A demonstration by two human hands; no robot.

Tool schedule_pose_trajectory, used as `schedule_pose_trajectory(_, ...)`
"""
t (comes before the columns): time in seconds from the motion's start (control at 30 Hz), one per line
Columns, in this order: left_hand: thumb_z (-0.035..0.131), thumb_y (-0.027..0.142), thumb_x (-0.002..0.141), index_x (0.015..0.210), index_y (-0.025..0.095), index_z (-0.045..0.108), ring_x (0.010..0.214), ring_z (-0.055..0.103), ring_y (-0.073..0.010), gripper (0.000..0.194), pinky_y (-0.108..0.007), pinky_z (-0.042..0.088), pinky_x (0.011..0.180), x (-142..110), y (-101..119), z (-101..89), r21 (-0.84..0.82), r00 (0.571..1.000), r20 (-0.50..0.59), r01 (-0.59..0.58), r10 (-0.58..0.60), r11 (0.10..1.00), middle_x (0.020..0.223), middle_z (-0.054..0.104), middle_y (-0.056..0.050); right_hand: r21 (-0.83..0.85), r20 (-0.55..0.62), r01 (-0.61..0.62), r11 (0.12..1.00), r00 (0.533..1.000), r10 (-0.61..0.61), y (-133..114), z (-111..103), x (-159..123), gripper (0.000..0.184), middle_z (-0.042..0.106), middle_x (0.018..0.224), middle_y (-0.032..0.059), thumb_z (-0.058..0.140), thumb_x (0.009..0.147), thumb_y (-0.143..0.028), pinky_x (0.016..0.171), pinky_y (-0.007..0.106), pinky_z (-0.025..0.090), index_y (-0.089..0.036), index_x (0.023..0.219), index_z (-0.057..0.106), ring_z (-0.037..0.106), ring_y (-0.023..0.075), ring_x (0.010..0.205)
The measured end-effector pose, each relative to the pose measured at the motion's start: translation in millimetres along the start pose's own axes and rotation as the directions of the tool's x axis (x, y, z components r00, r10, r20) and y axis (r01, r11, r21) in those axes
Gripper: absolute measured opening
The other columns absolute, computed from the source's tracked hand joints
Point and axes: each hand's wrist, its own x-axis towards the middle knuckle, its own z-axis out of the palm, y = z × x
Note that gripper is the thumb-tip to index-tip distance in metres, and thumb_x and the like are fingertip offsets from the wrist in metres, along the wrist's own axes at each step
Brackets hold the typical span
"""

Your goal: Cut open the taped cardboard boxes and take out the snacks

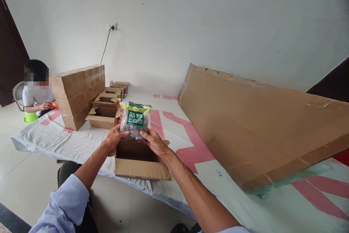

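A clear plastic bag of beans (135,122) with a green and yellow printed label is held upright between my two hands. My left hand (116,137) grips its lower left corner, thumb on the front. On the lower right, my right hand (155,140) pinches it the same way, its fingers mostly behind the bag. Just below the bag, an open cardboard box (141,168) stands at the table's near edge with its front flap folded outward. The box's inside is dark, and its contents cannot be made out.
Open boxes (102,122) stand in a row beyond my left hand, beside a stack of taped cartons (77,93). A large cardboard sheet (261,124) leans across the right of the cloth-covered table (68,149). Another person (38,93) sits at the far left end.
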Motion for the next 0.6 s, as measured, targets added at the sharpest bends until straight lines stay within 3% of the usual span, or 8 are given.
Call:
schedule_pose_trajectory(0.17,0.104,0.047,0.064,0.114,0.014,0.078,0.095,0.075,-0.0245,0.065,-0.035,0.057,0.085,-10,1,8.0,0.122,0.994,0.094,-0.067,0.056,0.99,0.108,0.081,-0.011,-0.038,-0.081,0.093,0.995,0.992,-0.096,-2,-3,-15,0.056,0.084,0.111,0.0053,0.099,0.067,-0.057,0.096,0.044,0.06,-0.024,0.109,0.081,0.075,0.0272,0.102)
schedule_pose_trajectory(0.3,0.103,0.041,0.066,0.125,0.019,0.077,0.102,0.075,-0.0284,0.068,-0.039,0.056,0.093,-27,5,19.3,0.347,0.973,0.168,-0.207,0.157,0.915,0.114,0.08,-0.011,-0.196,-0.192,0.179,0.964,0.957,-0.216,-11,-28,-31,0.05,0.084,0.114,0.0055,0.097,0.07,-0.055,0.105,0.045,0.058,-0.025,0.108,0.082,0.074,0.029,0.109)
schedule_pose_trajectory(0.37,0.101,0.042,0.068,0.124,0.022,0.079,0.098,0.075,-0.031,0.063,-0.04,0.055,0.091,-40,4,23.6,0.522,0.958,0.249,-0.258,0.144,0.813,0.109,0.08,-0.01,-0.289,-0.254,0.186,0.939,0.931,-0.263,-18,-47,-38,0.048,0.084,0.113,0.0064,0.096,0.072,-0.053,0.101,0.045,0.06,-0.025,0.108,0.081,0.075,0.0295,0.107)
schedule_pose_trajectory(0.47,0.099,0.046,0.069,0.112,0.026,0.082,0.096,0.076,-0.0357,0.051,-0.042,0.055,0.087,-60,-5,28.8,0.735,0.903,0.428,-0.372,0.038,0.567,0.102,0.081,-0.01,-0.354,-0.349,0.186,0.917,0.883,-0.314,-29,-73,-47,0.048,0.083,0.11,0.0078,0.094,0.074,-0.054,0.09,0.043,0.064,-0.023,0.108,0.081,0.076,0.0283,0.099)
schedule_pose_trajectory(0.6,0.095,0.034,0.071,0.096,0.028,0.077,0.081,0.076,-0.0335,0.031,-0.039,0.053,0.075,-77,-24,35.4,0.822,0.84,0.538,-0.504,-0.069,0.264,0.084,0.078,-0.007,-0.379,-0.465,0.214,0.9,0.797,-0.386,-40,-98,-54,0.051,0.081,0.111,0.0079,0.094,0.073,-0.054,0.081,0.038,0.064,-0.022,0.111,0.081,0.076,0.0236,0.091)
